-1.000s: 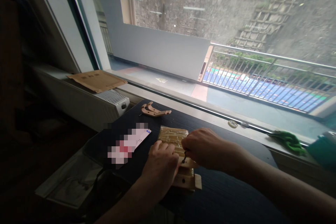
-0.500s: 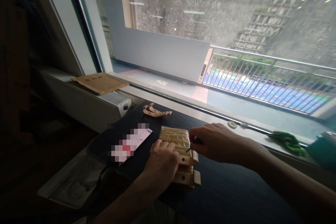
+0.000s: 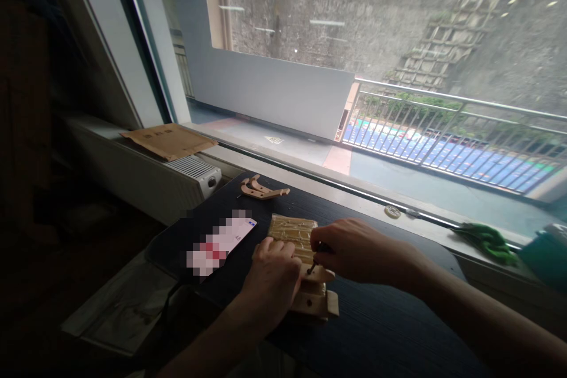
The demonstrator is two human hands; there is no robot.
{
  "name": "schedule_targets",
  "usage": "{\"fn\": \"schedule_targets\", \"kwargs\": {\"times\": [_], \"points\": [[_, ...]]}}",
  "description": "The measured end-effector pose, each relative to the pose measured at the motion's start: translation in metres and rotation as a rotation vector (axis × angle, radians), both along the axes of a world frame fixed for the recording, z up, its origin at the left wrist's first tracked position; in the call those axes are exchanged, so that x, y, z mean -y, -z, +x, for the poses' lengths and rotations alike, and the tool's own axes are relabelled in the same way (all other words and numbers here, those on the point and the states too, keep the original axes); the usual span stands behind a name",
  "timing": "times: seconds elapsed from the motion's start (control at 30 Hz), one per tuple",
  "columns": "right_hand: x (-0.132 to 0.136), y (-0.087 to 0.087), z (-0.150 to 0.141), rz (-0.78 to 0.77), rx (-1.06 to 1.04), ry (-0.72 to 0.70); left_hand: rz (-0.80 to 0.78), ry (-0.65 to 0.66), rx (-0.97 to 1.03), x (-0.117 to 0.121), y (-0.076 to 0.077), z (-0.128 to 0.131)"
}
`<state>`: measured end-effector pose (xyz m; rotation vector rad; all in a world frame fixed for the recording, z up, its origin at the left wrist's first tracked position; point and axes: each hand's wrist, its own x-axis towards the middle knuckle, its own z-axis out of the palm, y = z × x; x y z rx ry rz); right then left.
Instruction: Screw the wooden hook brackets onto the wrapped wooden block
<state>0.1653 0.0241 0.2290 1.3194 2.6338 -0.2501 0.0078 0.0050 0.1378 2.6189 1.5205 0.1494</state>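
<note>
right hand (image 3: 348, 250) pinches slim tool (image 3: 312, 267), tip on wooden piece (image 3: 322, 274); left hand (image 3: 272, 271) over wrapped bundle (image 3: 292, 228), can't tell grip; dark tabletop (image 3: 394, 313) runs rightward to rounded edge.

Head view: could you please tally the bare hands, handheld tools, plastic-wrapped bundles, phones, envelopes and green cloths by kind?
Bare hands, the left hand and the right hand: 2
Thin-shafted tool: 1
Plastic-wrapped bundle: 1
Phone: 1
Brown envelope: 1
Green cloth: 1
Total: 7

Left hand (image 3: 275, 266) palm-down, fingers (image 3: 277, 248) curled; right hand (image 3: 345, 248) pinching, right forearm (image 3: 460, 301) slanting inward.
</note>
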Motion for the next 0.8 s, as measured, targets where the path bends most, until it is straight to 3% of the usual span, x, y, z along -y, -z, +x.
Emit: {"fn": "schedule_targets", "kwargs": {"times": [0.23, 0.4, 0.63, 0.8], "points": [[-0.008, -0.009, -0.013, -0.024, 0.116, -0.042, -0.041, -0.002, 0.012, -0.001, -0.004, 0.001], [-0.015, -0.011, -0.02, -0.1, 0.199, -0.157, -0.06, -0.001, 0.006, -0.002, -0.004, 0.002], [-0.022, -0.011, -0.039, -0.117, 0.384, -0.27, -0.023, 0.012, 0.052, -0.003, 0.004, 0.001], [-0.028, -0.004, -0.035, -0.126, 0.335, -0.214, -0.068, 0.0, 0.044, -0.003, 0.006, 0.001]]}}
